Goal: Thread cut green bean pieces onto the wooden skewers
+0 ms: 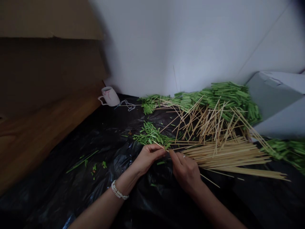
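My left hand (150, 156), with a beaded bracelet on its wrist, is closed in a pinch with a short green stem piece (168, 146) at its fingertips. My right hand (187, 170), a ring on one finger, is closed around a thin wooden skewer (158, 144). The skewer slants past the left fingertips, its pale tip showing beyond them. Fingers hide part of the contact between skewer and stem. Just beyond both hands lies a small pile of cut green stems (152, 133). Beside my right hand spreads a bundle of loose skewers (233, 156).
Black plastic sheeting (95, 190) covers the work surface. More skewers lie crisscrossed (209, 122) before a heap of green stems (228, 95). A white mug (111, 96) and pale cord (128, 105) sit at back left. A white box (278, 98) stands right, a brown cardboard box (50, 63) left.
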Tool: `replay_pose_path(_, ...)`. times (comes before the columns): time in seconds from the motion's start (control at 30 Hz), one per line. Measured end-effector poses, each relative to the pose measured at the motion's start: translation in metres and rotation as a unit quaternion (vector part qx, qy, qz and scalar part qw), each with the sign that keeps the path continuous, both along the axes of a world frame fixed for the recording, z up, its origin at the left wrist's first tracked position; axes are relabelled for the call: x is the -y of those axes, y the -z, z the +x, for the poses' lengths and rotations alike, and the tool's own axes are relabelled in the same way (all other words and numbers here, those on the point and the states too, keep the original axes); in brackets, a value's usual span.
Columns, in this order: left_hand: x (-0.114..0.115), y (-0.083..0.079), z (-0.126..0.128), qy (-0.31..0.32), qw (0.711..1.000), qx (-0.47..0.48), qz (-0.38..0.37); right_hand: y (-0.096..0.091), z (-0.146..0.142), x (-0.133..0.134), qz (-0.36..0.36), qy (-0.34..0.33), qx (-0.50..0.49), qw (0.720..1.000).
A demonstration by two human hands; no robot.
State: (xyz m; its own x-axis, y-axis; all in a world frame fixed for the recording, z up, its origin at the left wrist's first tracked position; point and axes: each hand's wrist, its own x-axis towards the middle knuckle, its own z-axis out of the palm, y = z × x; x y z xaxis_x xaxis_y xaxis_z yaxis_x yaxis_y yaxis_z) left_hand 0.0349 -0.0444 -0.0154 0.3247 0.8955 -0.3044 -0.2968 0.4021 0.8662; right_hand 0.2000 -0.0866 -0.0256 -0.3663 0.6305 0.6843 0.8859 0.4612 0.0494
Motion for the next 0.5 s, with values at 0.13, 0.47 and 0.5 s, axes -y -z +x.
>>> replay_pose_path(0.13, -0.001, -0.004, 0.001, -0.007, 0.994, -0.075, 0.081, 0.001, 0.001, -0.001, -0.004, 0.002, 0.002, 1.000)
replay_pose_path(0.47, -0.034, -0.008, -0.060, -0.160, 0.855, -0.409, 0.275, -0.003, 0.005, -0.003, 0.012, 0.017, -0.006, 1.000)
replay_pose_path(0.5, -0.035, -0.006, -0.063, -0.152, 0.841, -0.439, 0.279, -0.003, 0.005, -0.003, 0.010, 0.017, -0.007, 1.000)
